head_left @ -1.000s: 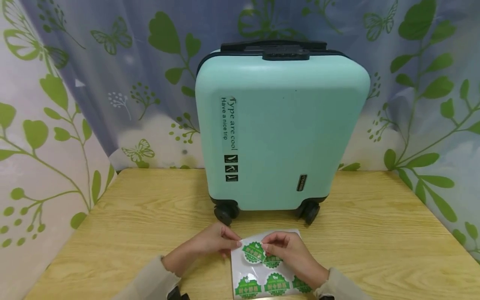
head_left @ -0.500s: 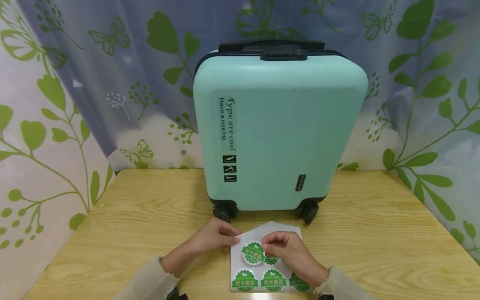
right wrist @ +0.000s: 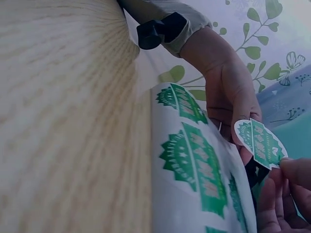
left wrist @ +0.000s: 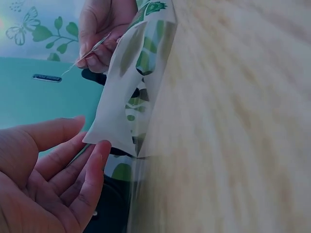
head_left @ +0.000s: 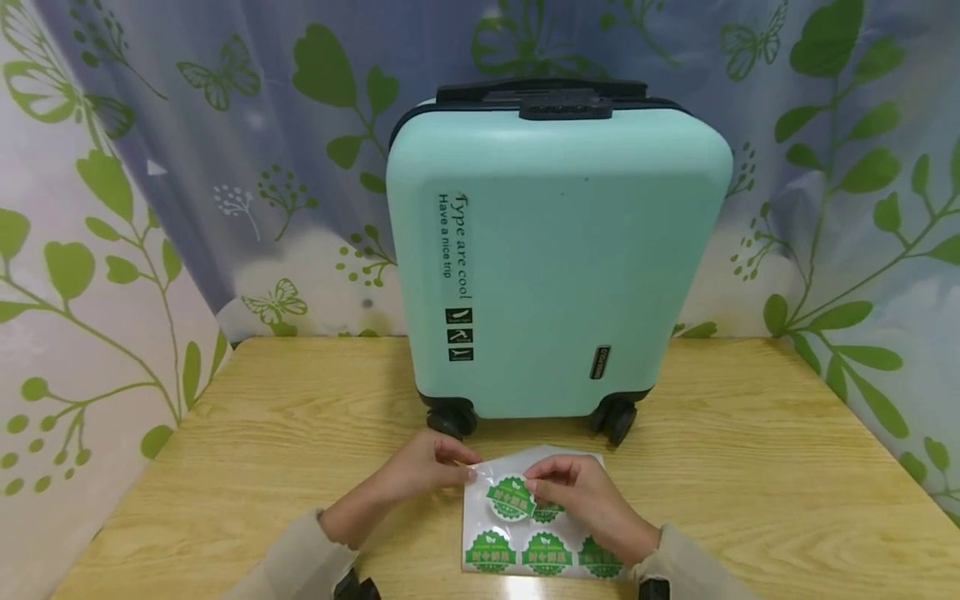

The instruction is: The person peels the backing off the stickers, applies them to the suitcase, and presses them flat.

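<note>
My right hand (head_left: 588, 500) pinches the right edge of a round green-and-white sticker (head_left: 510, 497) between thumb and fingertips. In the right wrist view the peeled sticker (right wrist: 260, 141) stands apart from the sheet's surface, and the left wrist view shows it edge-on. Below it lies the white sticker sheet (head_left: 476, 515), with more green stickers in rows; my right hand covers some. My left hand (head_left: 420, 468) holds the sheet's far left corner between thumb and fingers. In the left wrist view the sheet (left wrist: 109, 114) bends up off the table near that hand.
A mint-green suitcase (head_left: 555, 267) stands upright on its black wheels (head_left: 617, 421) just behind the sheet. Under everything is a light wooden table (head_left: 300, 417). A leaf-patterned curtain (head_left: 300, 167) hangs behind and at both sides.
The sheet and my left hand have shifted slightly away from me, toward the suitcase. The sheet's far edge now shows more. My right hand keeps its pinch on the sticker.
</note>
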Available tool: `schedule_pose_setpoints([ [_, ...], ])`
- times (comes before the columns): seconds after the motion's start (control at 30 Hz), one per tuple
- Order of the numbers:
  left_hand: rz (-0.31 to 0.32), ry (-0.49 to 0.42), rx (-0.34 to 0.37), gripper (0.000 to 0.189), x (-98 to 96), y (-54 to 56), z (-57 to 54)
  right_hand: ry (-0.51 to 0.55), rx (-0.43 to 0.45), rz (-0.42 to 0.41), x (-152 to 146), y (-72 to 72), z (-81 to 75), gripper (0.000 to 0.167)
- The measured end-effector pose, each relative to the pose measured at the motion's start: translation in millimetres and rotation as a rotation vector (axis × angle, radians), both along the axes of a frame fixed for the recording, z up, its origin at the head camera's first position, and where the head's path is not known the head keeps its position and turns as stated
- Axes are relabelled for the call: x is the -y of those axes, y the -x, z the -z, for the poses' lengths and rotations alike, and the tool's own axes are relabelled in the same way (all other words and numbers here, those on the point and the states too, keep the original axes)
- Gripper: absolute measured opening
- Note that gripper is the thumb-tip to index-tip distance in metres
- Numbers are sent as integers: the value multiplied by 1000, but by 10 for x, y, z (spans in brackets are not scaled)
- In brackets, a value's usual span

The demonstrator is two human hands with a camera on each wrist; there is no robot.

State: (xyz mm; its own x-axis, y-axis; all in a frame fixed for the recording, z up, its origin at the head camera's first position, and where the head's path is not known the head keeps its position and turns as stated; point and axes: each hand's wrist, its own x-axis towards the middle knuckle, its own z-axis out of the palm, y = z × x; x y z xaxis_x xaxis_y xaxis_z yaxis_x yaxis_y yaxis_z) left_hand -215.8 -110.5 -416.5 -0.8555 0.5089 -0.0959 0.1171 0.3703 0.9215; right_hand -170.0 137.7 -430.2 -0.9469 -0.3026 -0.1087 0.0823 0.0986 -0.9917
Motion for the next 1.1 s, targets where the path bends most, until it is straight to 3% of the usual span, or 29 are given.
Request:
schedule_pose_setpoints([
  [0.2,2,-11,-14,24,52,20,-57,12,-14,0,-70,47,-119,24],
  [0.33,23,-34,-28,26,98,29,-141,26,-73,1,-133,95,-223,22],
  [0.5,34,-59,-32,31,122,43,-264,-39,-152,9,-164,151,-402,25],
  [0.73,22,-135,-48,28,66,42,-444,-79,-228,5,-166,225,-641,25],
  [0.9,60,-189,-61,30,15,9,-587,-108,-249,-16,-176,248,-757,24],
  [1.1,59,-208,-66,32,-61,-26,-695,-143,-283,-42,-179,277,-856,25],
])
